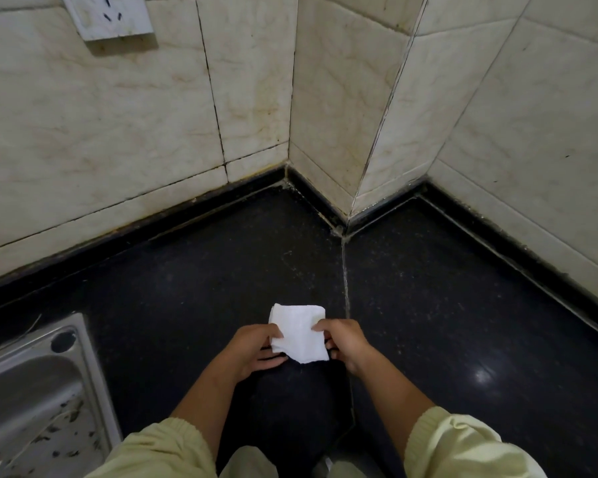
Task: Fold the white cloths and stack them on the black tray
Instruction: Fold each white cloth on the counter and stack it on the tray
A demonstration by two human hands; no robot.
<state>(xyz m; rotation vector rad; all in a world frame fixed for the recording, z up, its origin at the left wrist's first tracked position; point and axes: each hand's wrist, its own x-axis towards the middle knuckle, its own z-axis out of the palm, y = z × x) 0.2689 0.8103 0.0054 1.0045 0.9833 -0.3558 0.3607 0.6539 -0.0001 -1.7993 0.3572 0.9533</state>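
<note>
A small folded white cloth [298, 331] is held just above the black speckled countertop [428, 305], in the lower middle of the head view. My left hand [256, 350] pinches its left edge, thumb on top and fingers underneath. My right hand [346, 343] pinches its right edge the same way. The cloth is a rough square, its near corner hanging down a little. No black tray is in view.
A steel sink [42, 391] with dark debris sits at the lower left. Tiled walls [152, 132] close off the counter at the back and right, with a jutting corner [346, 208] in the middle. A wall socket [107, 15] is at top left.
</note>
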